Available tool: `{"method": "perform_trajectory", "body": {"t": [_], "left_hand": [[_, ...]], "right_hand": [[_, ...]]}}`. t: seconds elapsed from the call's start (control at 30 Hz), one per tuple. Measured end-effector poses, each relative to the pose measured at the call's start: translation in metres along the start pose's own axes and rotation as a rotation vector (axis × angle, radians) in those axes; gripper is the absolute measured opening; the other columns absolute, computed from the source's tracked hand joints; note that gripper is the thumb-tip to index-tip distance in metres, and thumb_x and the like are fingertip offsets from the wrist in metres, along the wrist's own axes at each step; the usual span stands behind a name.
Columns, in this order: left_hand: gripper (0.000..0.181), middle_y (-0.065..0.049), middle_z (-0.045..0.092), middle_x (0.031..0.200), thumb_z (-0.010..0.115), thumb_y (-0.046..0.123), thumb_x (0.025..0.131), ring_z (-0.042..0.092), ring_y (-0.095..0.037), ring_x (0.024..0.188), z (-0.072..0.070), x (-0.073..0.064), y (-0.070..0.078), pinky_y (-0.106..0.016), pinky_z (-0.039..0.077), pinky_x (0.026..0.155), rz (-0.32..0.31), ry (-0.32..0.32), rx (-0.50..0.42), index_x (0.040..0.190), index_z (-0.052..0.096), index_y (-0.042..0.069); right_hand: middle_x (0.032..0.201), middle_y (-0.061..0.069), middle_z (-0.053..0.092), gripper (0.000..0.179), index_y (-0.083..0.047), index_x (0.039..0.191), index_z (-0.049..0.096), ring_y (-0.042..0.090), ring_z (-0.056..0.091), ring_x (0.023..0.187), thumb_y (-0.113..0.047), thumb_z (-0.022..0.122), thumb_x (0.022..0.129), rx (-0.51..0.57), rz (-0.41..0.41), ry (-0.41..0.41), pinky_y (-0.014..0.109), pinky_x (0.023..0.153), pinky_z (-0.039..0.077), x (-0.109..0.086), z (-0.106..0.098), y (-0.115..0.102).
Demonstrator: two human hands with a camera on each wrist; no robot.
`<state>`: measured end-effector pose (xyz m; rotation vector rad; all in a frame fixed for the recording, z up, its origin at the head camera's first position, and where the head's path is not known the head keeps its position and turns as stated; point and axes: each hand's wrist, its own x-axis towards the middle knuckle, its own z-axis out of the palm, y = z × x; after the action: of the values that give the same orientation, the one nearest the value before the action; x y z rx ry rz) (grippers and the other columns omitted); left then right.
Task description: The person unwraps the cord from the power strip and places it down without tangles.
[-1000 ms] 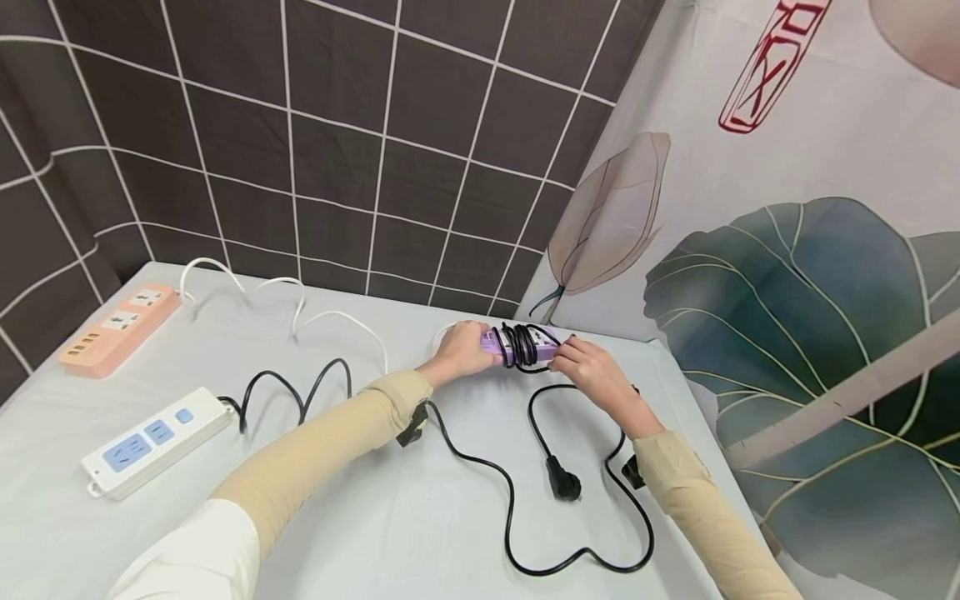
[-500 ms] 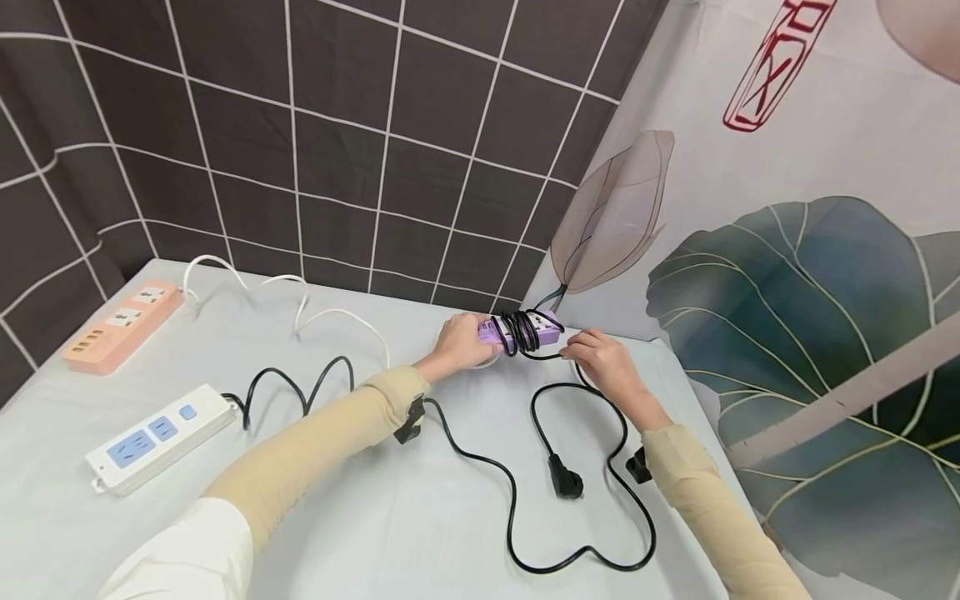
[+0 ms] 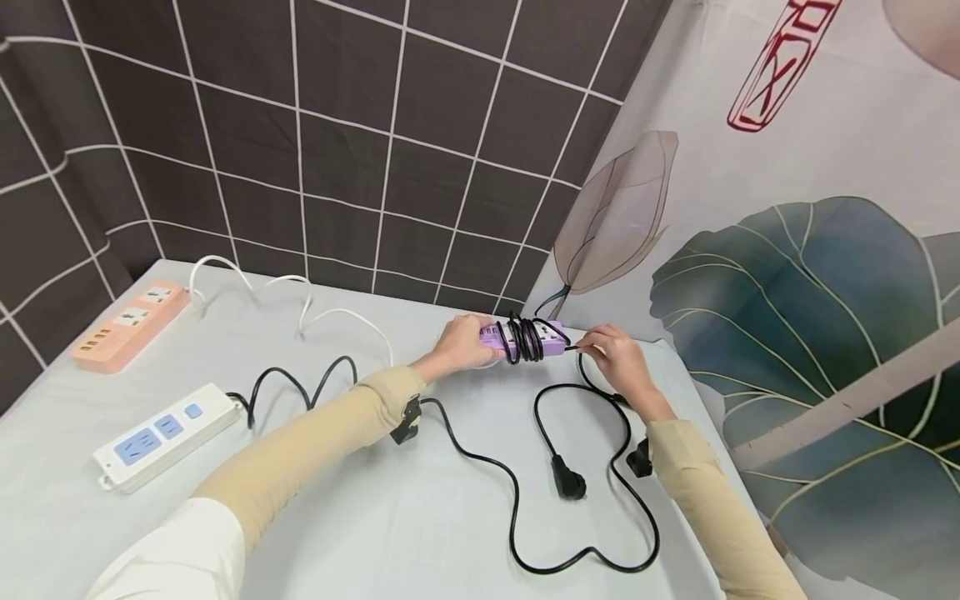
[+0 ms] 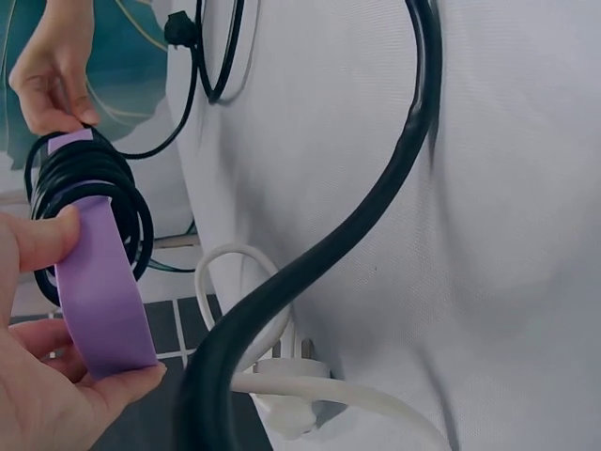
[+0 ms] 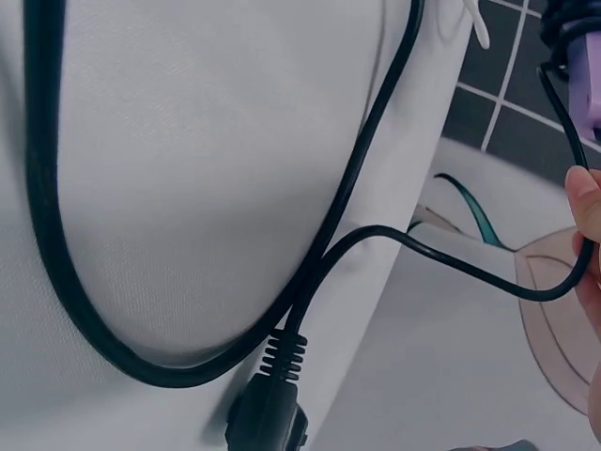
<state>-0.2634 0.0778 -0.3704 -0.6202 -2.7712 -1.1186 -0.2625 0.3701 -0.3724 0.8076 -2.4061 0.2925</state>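
My left hand (image 3: 460, 343) grips the left end of a purple power strip (image 3: 553, 347), thumb on one side in the left wrist view. Several turns of black cord (image 4: 89, 174) are wound round the strip's middle. Beyond its right end, my right hand (image 3: 618, 362) pinches the loose part of that cord between thumb and fingertips. In the right wrist view, the cord (image 5: 470, 271) runs from my fingers (image 5: 587, 202) in a slack curve to a black plug (image 5: 268, 413). The strip is held near the table's far right corner.
An orange power strip (image 3: 127, 329) with a white cord (image 3: 352, 314) lies at the back left. In front sits a white power strip (image 3: 168, 437); its black cord passes under my left arm and loops across the table (image 3: 375, 517) to a plug (image 3: 568, 481). A tiled-pattern cloth hangs behind.
My right hand has moved right, away from the strip's end, keeping its pinch on the cord. The left hand still grips the strip, which has shifted slightly.
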Motion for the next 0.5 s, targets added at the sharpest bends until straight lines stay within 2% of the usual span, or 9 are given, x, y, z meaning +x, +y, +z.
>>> {"method": "perform_trajectory", "body": {"t": [0.27,0.4,0.5], "left_hand": [[0.059,-0.015,0.071,0.102,0.079,0.027,0.074,0.061,-0.022,0.079,0.0009,-0.0016,0.0011,-0.026,0.044,0.065,0.015,-0.032,0.026,0.124,0.063,0.002],[0.061,-0.014,0.071,0.103,0.08,0.029,0.073,0.06,-0.021,0.079,0.0028,-0.0021,0.0013,-0.025,0.044,0.064,0.0,-0.041,0.015,0.126,0.062,0.003],[0.063,-0.014,0.071,0.109,0.08,0.03,0.073,0.061,-0.021,0.084,0.0055,-0.0024,0.0006,-0.028,0.046,0.071,-0.008,-0.047,0.01,0.127,0.061,0.004]], "right_hand": [[0.085,0.008,0.071,0.005,-0.005,0.082,0.073,0.027,0.063,0.083,-0.007,0.074,0.079,-0.026,0.096,-0.022,0.041,0.072,0.052,0.0047,0.001,0.0015],[0.086,0.009,0.071,0.005,-0.004,0.082,0.072,0.028,0.063,0.084,-0.008,0.074,0.08,-0.034,0.129,-0.019,0.042,0.073,0.052,0.006,0.0003,-0.0002],[0.086,0.01,0.072,0.005,-0.003,0.082,0.072,0.028,0.064,0.084,-0.008,0.073,0.08,-0.042,0.14,-0.014,0.043,0.073,0.052,0.0059,0.0005,-0.0002]]}}
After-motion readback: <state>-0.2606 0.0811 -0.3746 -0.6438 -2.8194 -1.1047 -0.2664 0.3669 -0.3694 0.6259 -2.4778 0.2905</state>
